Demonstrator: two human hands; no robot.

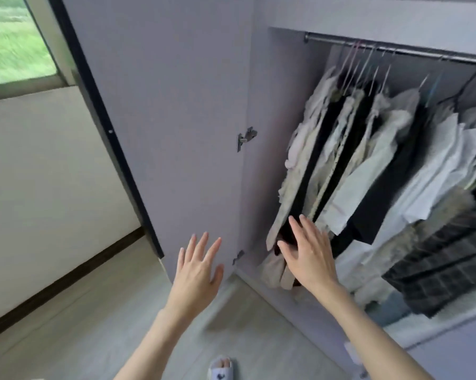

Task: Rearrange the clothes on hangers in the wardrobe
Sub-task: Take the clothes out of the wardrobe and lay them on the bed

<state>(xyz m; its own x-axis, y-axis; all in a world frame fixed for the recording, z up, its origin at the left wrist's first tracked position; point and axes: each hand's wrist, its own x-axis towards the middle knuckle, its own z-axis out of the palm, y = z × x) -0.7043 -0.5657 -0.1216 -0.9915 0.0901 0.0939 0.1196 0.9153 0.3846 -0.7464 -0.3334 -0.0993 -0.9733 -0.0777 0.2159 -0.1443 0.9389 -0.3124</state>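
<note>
Hands [198,267] spread, clothes [368,160] blurred — hangers indistinct

no readable text, labels or numbers anywhere

Clothes [368,165] on hangers [368,64], packed along wardrobe [258,133] rail [396,50], bunched twd its left end. Mostly white, grey & black garments; dark plaid item [439,264] at right. All hang tilted in view.
</note>
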